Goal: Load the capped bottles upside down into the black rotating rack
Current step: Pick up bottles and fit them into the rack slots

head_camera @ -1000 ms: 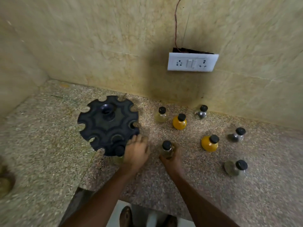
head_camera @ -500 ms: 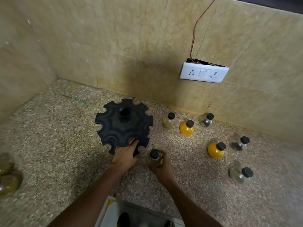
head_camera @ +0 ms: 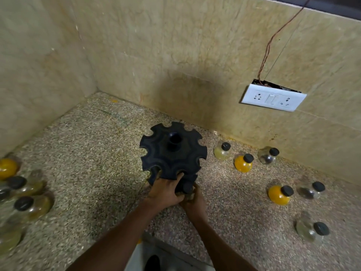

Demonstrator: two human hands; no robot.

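Person loading one capped bottle [head_camera: 187,189] at the black rack [head_camera: 172,153]'s near edge

Left hand [head_camera: 166,190] is gripping the rack's rim; right hand [head_camera: 194,200] is clamping the bottle just beside it; next it likely needs inverting into a notch.

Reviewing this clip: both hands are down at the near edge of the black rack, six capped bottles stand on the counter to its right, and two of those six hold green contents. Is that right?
Not quite. In the head view the two coloured bottles to the right of the black rack hold yellow-orange contents, not green. The rest holds: left hand and right hand at its near edge, six capped bottles on the counter.
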